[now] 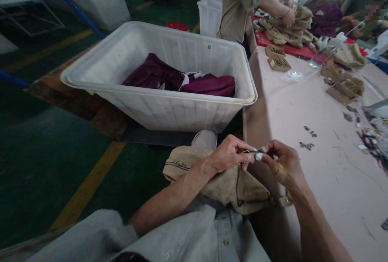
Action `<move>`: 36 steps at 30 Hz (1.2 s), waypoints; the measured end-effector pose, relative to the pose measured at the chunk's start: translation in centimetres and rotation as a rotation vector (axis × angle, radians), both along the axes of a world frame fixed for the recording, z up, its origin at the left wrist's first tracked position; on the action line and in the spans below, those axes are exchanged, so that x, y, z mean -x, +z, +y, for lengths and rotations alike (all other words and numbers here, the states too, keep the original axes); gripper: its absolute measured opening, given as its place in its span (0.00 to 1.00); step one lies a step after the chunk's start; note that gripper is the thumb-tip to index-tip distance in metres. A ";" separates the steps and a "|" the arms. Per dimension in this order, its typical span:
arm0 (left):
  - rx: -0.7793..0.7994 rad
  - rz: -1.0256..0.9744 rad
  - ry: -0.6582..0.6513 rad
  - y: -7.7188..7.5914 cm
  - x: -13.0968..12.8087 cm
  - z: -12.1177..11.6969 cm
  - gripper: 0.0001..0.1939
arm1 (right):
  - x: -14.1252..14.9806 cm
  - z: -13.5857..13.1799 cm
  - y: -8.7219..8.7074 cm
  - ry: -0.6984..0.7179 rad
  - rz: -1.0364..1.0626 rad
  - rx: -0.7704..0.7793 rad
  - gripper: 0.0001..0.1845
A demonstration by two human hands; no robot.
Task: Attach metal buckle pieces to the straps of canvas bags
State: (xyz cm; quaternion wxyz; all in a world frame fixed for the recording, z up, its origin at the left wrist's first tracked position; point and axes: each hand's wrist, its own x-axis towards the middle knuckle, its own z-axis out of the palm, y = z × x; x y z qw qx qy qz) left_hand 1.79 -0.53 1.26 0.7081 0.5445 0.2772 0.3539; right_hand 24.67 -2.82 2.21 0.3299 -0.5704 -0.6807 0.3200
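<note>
Left hand (228, 155): thumb and fingers pinched on a small metal piece (250, 151); form too small to tell. Right hand (283, 160): fingertips closed on the right end of the same piece. Piece held in the air by the edge of the desk (303, 108), above the tan cloth (250, 191). On desk: loose fittings (306, 146), near right hand; box (279, 68) farther back. Tub (169, 106) ahead contains purple cloth (212, 83).

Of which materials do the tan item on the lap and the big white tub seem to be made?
The tan item looks like matte cloth, perhaps canvas, judging by its soft folds. The white tub seems smooth moulded plastic, with a rounded rim and ribbed walls.
</note>
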 end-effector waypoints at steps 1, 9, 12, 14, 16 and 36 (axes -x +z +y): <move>-0.006 0.026 0.008 0.1 -0.1 -0.1 0.20 | -0.1 0.1 0.2 0.006 -0.019 -0.020 0.11; -0.387 0.369 0.336 1.8 -0.7 -1.2 0.16 | -1.7 0.8 2.2 0.228 -0.387 -0.481 0.25; -0.349 0.409 0.394 1.8 -0.4 -1.1 0.14 | -1.7 0.6 1.3 0.282 -0.400 -0.529 0.23; -0.236 0.388 0.274 1.5 -0.1 -0.8 0.11 | -1.4 0.4 0.9 0.236 -0.446 -0.612 0.23; -0.069 0.276 0.073 1.3 0.4 -0.4 0.11 | -1.0 0.2 1.0 0.211 -0.467 -0.675 0.24; 0.182 0.094 0.107 3.9 1.1 0.4 0.16 | -12.3 2.0 3.6 -0.311 -0.049 -0.103 0.20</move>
